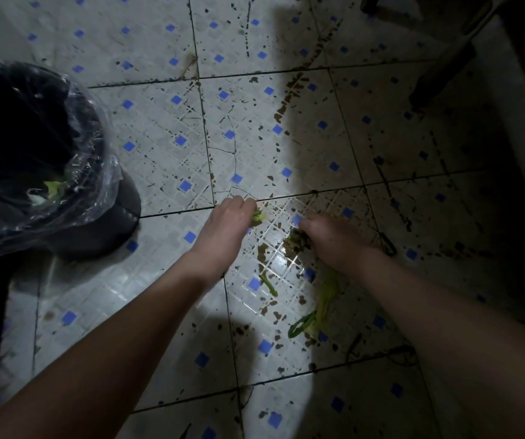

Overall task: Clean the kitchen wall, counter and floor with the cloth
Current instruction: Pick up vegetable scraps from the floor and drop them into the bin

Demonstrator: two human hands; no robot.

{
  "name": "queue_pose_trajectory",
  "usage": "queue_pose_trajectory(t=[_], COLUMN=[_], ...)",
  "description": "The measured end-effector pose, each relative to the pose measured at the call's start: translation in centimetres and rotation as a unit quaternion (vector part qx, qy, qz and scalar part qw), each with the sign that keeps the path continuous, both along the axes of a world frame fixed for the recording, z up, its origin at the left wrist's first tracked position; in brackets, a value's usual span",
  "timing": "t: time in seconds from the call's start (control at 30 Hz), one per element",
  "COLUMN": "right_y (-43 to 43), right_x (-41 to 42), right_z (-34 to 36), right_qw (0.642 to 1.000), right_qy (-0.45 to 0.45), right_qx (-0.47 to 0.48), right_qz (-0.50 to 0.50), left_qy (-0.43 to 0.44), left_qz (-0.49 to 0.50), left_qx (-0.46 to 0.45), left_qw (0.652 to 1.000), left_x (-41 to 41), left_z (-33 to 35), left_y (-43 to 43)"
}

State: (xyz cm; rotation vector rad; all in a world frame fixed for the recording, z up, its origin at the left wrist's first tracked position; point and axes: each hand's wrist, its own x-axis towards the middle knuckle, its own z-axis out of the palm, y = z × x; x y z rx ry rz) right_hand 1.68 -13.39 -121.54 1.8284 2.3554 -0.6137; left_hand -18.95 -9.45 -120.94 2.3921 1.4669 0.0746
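I look down at a white tiled floor [166,144] with small blue squares, spattered with brown stains. My left hand [226,226] is low over the floor, its fingers closed on a pale green vegetable scrap [259,216]. My right hand [334,240] is just to the right, fingers curled on a dark, wet clump of scraps [297,240] lying on the tile. More green scraps [318,308] and a green strip [267,283] lie on the floor below my hands. No cloth is in view.
A dark waste bin [33,160] lined with a clear plastic bag stands at the left, with some green scraps inside. Dark furniture legs [441,74] stand at the upper right. The right side of the floor is in deep shadow.
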Motion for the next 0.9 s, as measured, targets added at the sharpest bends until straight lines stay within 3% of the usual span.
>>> queue_pose_trajectory(t=[0.37, 0.9], right_y=[0.9, 2.0], right_x=[-1.0, -3.8], right_z=[3.0, 11.2], right_qw=[0.994, 0.993], right_qy=[0.049, -0.002], right_qx=[-0.024, 0.077], right_qz=[-0.093, -0.086], left_qy=[0.019, 0.019], left_qz=[0.012, 0.010], left_qx=[-0.010, 0.025], left_qw=[1.000, 0.999], left_x=[-1.1, -4.7], left_z=[2.1, 9.6], left_y=[-0.4, -1.3])
